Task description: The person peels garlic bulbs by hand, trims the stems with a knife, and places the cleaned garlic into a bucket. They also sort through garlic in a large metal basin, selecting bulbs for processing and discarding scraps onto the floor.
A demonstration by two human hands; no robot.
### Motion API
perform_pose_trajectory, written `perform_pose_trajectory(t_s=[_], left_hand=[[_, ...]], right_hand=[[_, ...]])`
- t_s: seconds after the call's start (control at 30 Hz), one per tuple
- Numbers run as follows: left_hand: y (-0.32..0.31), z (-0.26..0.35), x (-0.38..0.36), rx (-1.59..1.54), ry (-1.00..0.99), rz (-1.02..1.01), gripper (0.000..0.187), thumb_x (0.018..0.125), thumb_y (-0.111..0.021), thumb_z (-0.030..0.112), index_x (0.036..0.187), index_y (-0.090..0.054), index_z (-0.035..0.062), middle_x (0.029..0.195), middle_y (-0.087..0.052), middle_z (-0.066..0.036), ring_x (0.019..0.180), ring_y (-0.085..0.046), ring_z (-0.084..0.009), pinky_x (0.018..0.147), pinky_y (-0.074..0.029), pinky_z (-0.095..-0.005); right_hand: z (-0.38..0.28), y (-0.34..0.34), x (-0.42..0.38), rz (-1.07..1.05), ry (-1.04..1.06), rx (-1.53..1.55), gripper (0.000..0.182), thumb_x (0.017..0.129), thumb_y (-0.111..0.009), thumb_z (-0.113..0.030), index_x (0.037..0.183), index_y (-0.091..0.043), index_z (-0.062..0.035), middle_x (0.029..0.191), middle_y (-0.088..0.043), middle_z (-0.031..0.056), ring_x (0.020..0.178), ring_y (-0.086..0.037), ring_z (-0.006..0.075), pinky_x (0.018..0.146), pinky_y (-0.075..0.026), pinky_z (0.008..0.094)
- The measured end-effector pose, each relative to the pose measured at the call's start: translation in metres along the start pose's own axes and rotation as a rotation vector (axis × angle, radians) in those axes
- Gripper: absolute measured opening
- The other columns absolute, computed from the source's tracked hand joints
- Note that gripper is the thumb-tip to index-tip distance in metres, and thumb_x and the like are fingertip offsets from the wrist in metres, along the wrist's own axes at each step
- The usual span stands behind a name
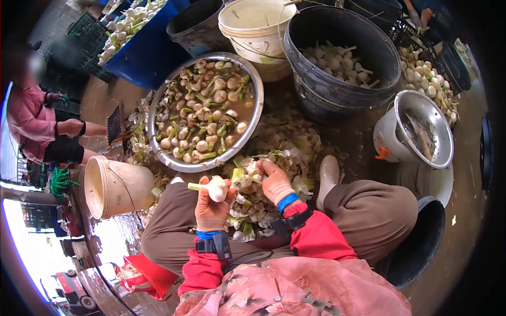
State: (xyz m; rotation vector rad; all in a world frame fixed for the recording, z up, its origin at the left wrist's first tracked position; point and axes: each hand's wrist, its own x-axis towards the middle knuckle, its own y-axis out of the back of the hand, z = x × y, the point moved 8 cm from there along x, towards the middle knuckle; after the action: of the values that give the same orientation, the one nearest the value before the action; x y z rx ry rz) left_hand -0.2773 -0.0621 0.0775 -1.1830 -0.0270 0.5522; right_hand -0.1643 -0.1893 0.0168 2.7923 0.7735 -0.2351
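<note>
Left fingers [203,196] curl round the garlic [217,189], likely light and firm, best held by its fat sides; right fingers [271,169] bend, I can't tell on what

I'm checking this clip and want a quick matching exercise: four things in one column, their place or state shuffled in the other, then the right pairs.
Column one
1. Left hand
2. Wide metal basin
3. Largest black bucket
4. Peelings

Column two
a. Has pale bulbs inside, no water visible
b. Heaped between the person's legs
c. Holding a white bulb with a short stalk
d. Full of bulbs in brown water

Right pairs: 1-c, 2-d, 3-a, 4-b
</note>
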Motion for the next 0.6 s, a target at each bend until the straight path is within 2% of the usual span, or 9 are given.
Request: perform_pose_trajectory(t_s=[0.1, 0.13, 0.2, 0.23, 0.33, 0.4, 0.47, 0.5, 0.6], left_hand=[[-0.001, 0.000, -0.002, 0.066, 0.003, 0.053, 0.028, 0.084, -0.057, 0.013, 0.111, -0.050, 0.0080, 0.107, -0.054, -0.013, 0.101, -0.053, -0.0310, 0.085, -0.047, -0.0473], [0.000, -0.002, -0.002, 0.062, 0.007, 0.054, 0.028, 0.084, -0.057, 0.013, 0.111, -0.050, 0.0080, 0.107, -0.054, -0.013, 0.101, -0.053, -0.0310, 0.085, -0.047, -0.0473], [0.012, 0.004, -0.001, 0.394, -0.109, 0.151, 0.030, 0.080, -0.061, 0.009, 0.108, -0.051, 0.0024, 0.103, -0.055, -0.010, 0.096, -0.055, -0.0229, 0.082, -0.047, -0.0364], [0.016, 0.002, 0.004, 0.568, -0.136, 0.095, 0.031, 0.079, -0.060, 0.005, 0.108, -0.051, -0.0004, 0.103, -0.055, -0.008, 0.093, -0.055, -0.0179, 0.080, -0.046, -0.0309], [0.019, 0.002, -0.002, 0.734, -0.205, 0.123, 0.031, 0.078, -0.061, 0.005, 0.107, -0.052, 0.0007, 0.102, -0.056, -0.008, 0.090, -0.055, -0.0162, 0.079, -0.045, -0.0306], [0.002, -0.007, -0.003, 0.599, -0.038, 0.030, 0.029, 0.078, -0.064, 0.009, 0.104, -0.054, 0.0019, 0.104, -0.057, -0.011, 0.095, -0.056, -0.0232, 0.084, -0.047, -0.0363], [-0.011, -0.014, -0.009, 0.070, 0.003, 0.052, 0.030, 0.079, -0.064, 0.015, 0.105, -0.054, 0.0036, 0.109, -0.057, -0.013, 0.105, -0.053, -0.0326, 0.088, -0.046, -0.0458], [-0.003, -0.012, -0.006, -0.009, 0.014, 0.001, 0.033, 0.081, -0.061, 0.023, 0.109, -0.053, 0.0070, 0.116, -0.054, -0.015, 0.111, -0.048, -0.0396, 0.089, -0.044, -0.0548], [-0.007, -0.007, -0.007, -0.075, 0.072, 0.020, 0.032, 0.087, -0.050, 0.035, 0.111, -0.054, 0.0141, 0.119, -0.052, -0.017, 0.110, -0.047, -0.0421, 0.082, -0.049, -0.0542]], right_hand=[[-0.037, -0.008, -0.013, 0.004, 0.174, 0.009, 0.038, 0.074, -0.056, -0.004, 0.113, -0.054, -0.0080, 0.091, -0.060, 0.0132, 0.086, -0.058, 0.0247, 0.079, -0.044, 0.0301], [-0.038, -0.021, -0.016, -0.082, 0.144, 0.209, 0.042, 0.076, -0.055, -0.006, 0.117, -0.050, -0.0089, 0.096, -0.060, 0.0159, 0.091, -0.059, 0.0264, 0.080, -0.045, 0.0319], [-0.041, -0.037, -0.023, -0.151, 0.068, 0.239, 0.042, 0.076, -0.053, -0.004, 0.118, -0.049, -0.0089, 0.097, -0.060, 0.0167, 0.092, -0.058, 0.0290, 0.080, -0.045, 0.0332], [-0.069, -0.028, -0.029, -0.170, 0.104, -0.057, 0.041, 0.076, -0.050, -0.003, 0.116, -0.049, -0.0078, 0.099, -0.059, 0.0172, 0.094, -0.057, 0.0305, 0.081, -0.045, 0.0339], [-0.065, -0.029, -0.028, 0.036, 0.257, -0.153, 0.038, 0.074, -0.048, -0.001, 0.112, -0.051, -0.0068, 0.101, -0.058, 0.0172, 0.096, -0.055, 0.0325, 0.082, -0.044, 0.0342], [-0.027, -0.034, -0.015, -0.021, 0.011, 0.147, 0.035, 0.073, -0.049, 0.002, 0.107, -0.054, -0.0049, 0.101, -0.059, 0.0179, 0.094, -0.056, 0.0320, 0.082, -0.043, 0.0311], [-0.002, -0.020, -0.006, 0.026, -0.026, 0.088, 0.037, 0.070, -0.053, 0.002, 0.105, -0.055, -0.0048, 0.098, -0.059, 0.0194, 0.092, -0.056, 0.0306, 0.081, -0.043, 0.0300], [0.015, -0.019, -0.002, -0.140, -0.213, -0.123, 0.037, 0.068, -0.054, 0.002, 0.104, -0.056, -0.0053, 0.098, -0.059, 0.0203, 0.094, -0.056, 0.0319, 0.081, -0.043, 0.0315], [-0.002, -0.015, -0.004, -0.175, 0.007, -0.456, 0.038, 0.071, -0.050, 0.000, 0.108, -0.055, -0.0058, 0.110, -0.055, 0.0192, 0.106, -0.051, 0.0322, 0.090, -0.040, 0.0355]])
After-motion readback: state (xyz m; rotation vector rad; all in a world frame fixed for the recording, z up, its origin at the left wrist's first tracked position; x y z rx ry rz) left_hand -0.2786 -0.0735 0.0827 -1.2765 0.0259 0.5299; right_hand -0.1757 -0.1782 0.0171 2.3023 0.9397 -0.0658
